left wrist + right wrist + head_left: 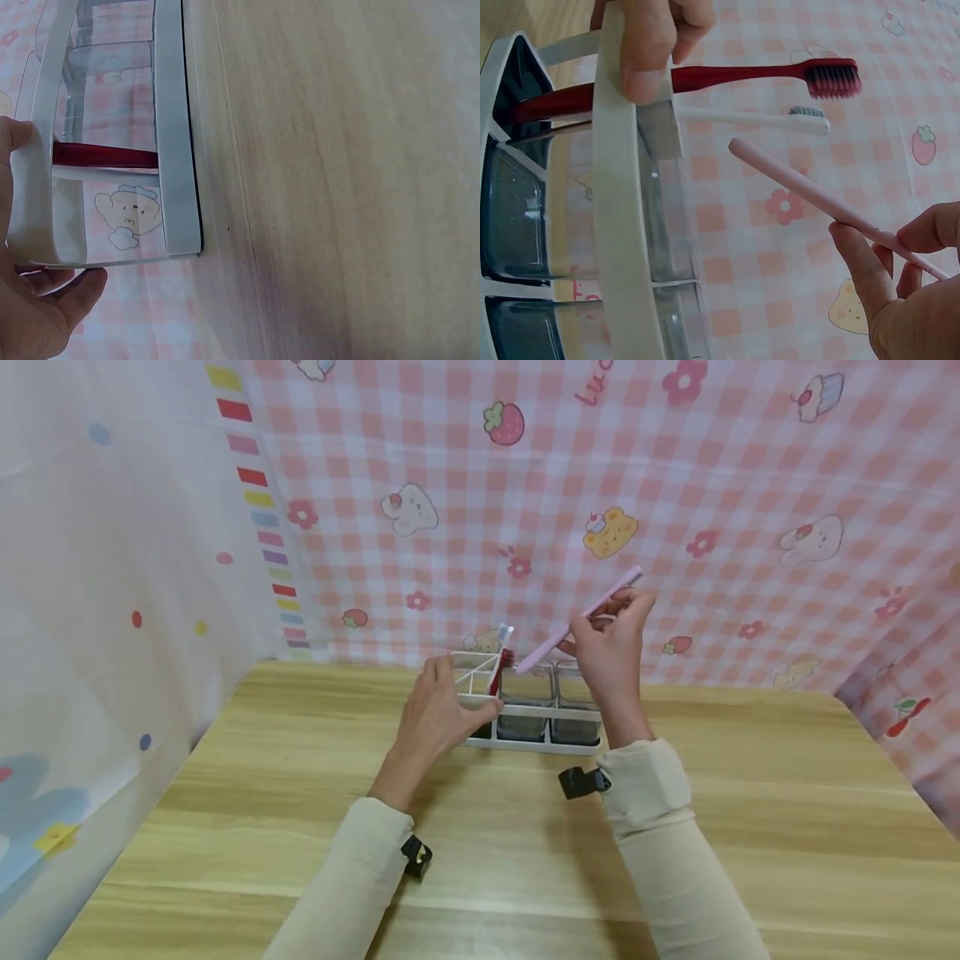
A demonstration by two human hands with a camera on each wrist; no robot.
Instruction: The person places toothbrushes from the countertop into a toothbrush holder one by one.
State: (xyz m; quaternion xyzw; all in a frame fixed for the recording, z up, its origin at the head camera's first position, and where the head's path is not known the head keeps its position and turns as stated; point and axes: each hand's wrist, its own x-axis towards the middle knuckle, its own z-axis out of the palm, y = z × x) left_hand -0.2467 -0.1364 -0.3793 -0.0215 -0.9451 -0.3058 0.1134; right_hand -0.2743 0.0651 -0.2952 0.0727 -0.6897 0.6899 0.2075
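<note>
With my left hand (435,710) I grip the left end of a white toothbrush holder (551,712), thumb over its front rail and fingers behind. A red toothbrush (739,75) and a white toothbrush (742,118) stand in its divided left section, heads up. Two clear cups (522,724) fill the middle and right sections. Above these, my right hand (611,647) pinches a slim pink toothbrush (577,625) between thumb and fingers. It slants, its rounded handle end low over the middle cup and a small grey patch at its upper end.
The holder stands near the back of a wood-grain table (480,843). Right behind hangs a pink checked cloth (450,560) with printed figures. A pale cloth (127,568) hangs on the left. Each wrist carries a small black camera mount (581,782).
</note>
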